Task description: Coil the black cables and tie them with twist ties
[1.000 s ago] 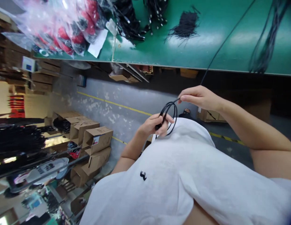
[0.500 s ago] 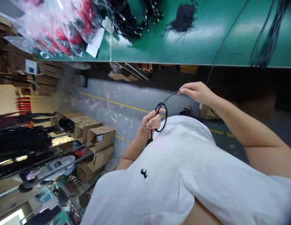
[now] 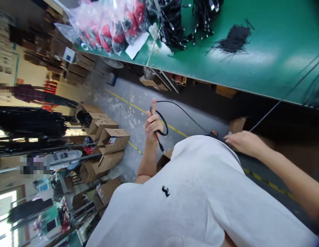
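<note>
My left hand [image 3: 153,126] is closed around a small coil of black cable [image 3: 166,127], with its index finger stretched out. A connector end [image 3: 161,147] hangs below the fingers. From this hand the cable arcs rightward and passes behind the shirt front toward my right hand [image 3: 244,142]. My right hand is pinched near the waist, its fingertips closed on the cable and partly hidden. Beyond it a dark strand runs up to the right, over the edge of the green table [image 3: 264,65].
Bundled black cables [image 3: 171,25], a pile of short black ties [image 3: 235,39] and plastic bags with red and black items [image 3: 110,29] lie on the table. Cardboard boxes [image 3: 114,140] stand on the floor at left. A person [image 3: 33,94] is farther back.
My right hand has moved down and rightward, drawing out a longer stretch of cable. My left hand has shifted up and left, its index finger now extended. The whole view has tilted.
</note>
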A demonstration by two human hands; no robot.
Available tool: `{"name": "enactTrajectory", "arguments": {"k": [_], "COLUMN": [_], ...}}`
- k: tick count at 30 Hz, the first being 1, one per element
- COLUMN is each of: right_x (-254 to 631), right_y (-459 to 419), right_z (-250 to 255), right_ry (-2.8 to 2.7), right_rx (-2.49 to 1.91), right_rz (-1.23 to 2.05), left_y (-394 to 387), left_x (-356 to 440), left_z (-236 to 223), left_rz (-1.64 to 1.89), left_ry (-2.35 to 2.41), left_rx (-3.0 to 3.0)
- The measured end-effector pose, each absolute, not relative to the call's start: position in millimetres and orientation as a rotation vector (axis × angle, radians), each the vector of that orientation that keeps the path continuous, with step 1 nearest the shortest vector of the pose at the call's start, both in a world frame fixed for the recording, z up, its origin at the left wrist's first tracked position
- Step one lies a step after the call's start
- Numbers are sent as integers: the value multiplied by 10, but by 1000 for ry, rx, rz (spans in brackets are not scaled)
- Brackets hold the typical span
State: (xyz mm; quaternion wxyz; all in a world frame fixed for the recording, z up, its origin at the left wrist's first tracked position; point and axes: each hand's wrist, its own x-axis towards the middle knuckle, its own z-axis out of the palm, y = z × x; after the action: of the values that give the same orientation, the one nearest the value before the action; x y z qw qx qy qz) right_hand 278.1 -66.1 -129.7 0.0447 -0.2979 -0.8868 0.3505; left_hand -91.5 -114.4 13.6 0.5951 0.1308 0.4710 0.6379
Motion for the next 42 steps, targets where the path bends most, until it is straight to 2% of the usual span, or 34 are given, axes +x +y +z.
{"name": "enactTrajectory", "arguments": {"k": [3,5,7,9,14,16,20,22,24,26,27,30,32,34,36,38,42], "right_x": [2360,2154,2059,2039,2176,2434,3178,3332,3183,2792,2558,1971,1808,1869,2134,2533,3172], "right_y": [-773,-625,-388,-186,-15,26,48,-106,-383,-659,-748,-713,-498,-236,6,185,175], "right_z": [-701,-423,-304,-320,-742,-1058,-1667,-1719,-1520,-1137,-920,-381,-234,-309,-596,-1017,-1672], "right_ry": [-2647,-2584,-2525,-2443,-2229,-2261,-2401,-2534,-2733,-2852,-2867,-2755,-2680,-2632,-2560,-2484,-2604], "right_rx": [-583,-514,-585,-696,-908,-1034,-1397,-1481,-1319,-836,-649,-572,-610,-647,-778,-1032,-1505], "right_rz": [1179,1220,1256,1334,1523,1376,844,793,950,1185,1199,1115,1119,1222,1322,1275,935], "left_y": [-1061,-1060,-1097,-1134,-1123,-1109,-1109,-1102,-1071,-1023,-1002,-998,-1051,-1120,-1176,-1209,-1219], "left_x": [-670,-469,-329,-282,-409,-514,-778,-870,-878,-786,-707,-423,-296,-282,-378,-537,-831], "left_z": [-77,-182,-212,-184,-74,-31,86,130,120,36,-30,-239,-314,-309,-243,-151,21], "left_rz": [1120,866,644,566,712,897,1277,1352,1349,1232,1127,792,602,490,532,748,1306], "left_ry": [1137,1070,928,786,877,968,1020,1019,1043,1124,1164,1147,1010,882,847,900,969], "left_rx": [329,396,453,429,150,73,77,98,118,162,192,296,358,371,299,170,84]}}
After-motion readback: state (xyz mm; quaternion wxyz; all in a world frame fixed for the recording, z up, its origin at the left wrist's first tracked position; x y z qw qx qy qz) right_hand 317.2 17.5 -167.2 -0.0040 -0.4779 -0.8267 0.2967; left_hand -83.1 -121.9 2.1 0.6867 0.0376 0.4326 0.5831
